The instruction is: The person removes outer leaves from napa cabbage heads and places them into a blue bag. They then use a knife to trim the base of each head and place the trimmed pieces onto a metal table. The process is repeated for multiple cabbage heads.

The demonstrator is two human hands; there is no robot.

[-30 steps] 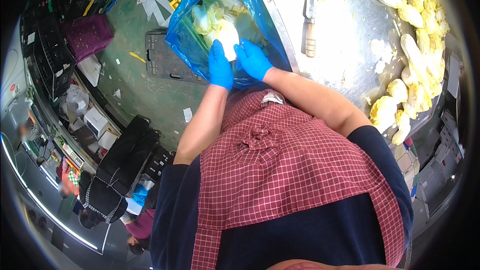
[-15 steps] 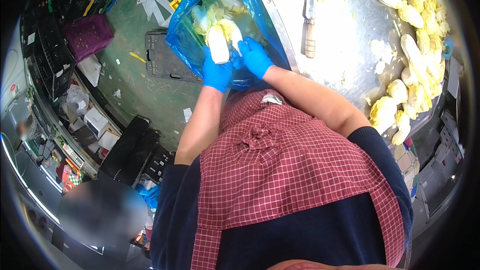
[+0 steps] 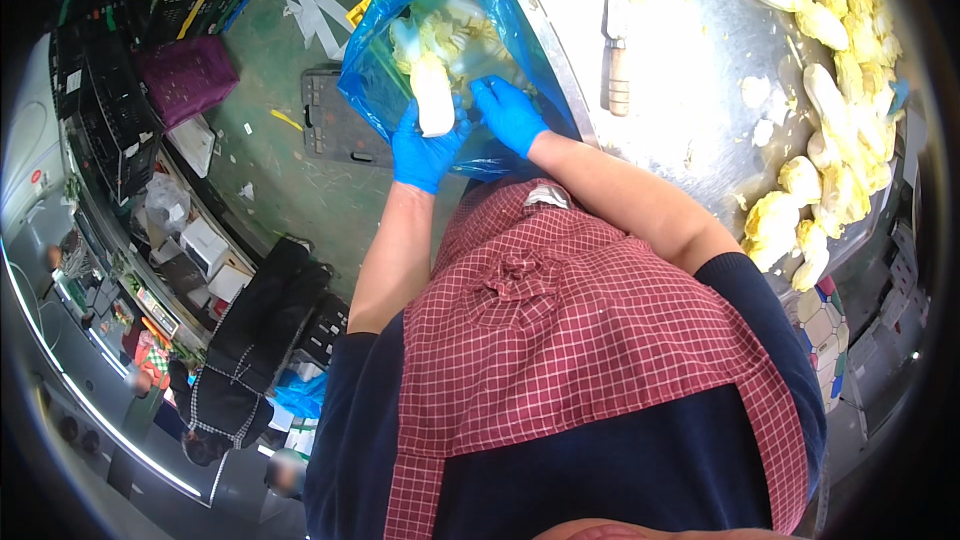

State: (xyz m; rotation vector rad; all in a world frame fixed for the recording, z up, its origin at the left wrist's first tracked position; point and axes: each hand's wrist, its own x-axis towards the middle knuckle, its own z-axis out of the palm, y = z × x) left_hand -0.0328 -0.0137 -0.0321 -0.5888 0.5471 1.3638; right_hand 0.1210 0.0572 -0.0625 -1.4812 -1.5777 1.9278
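Note:
My left hand, in a blue glove, is closed around the base of a small napa cabbage. Its white stem end points toward me and its yellow leafy end away. To its right, my gloved right hand is a little apart from the cabbage, fingers loosely bent with nothing seen in them. Both hands are over an open blue plastic bag. Inside the bag lie loose pale cabbage leaves, partly hidden by the cabbage.
On the steel table to the right lie a wooden-handled knife and a heap of cabbages along its far right side. A dark plastic crate lid or panel lies on the green floor. Crates and another person are at left.
The leaf that was in my right hand is gone from it, and that hand has opened. My left hand has shifted slightly left and toward me with the cabbage. A person at left has moved.

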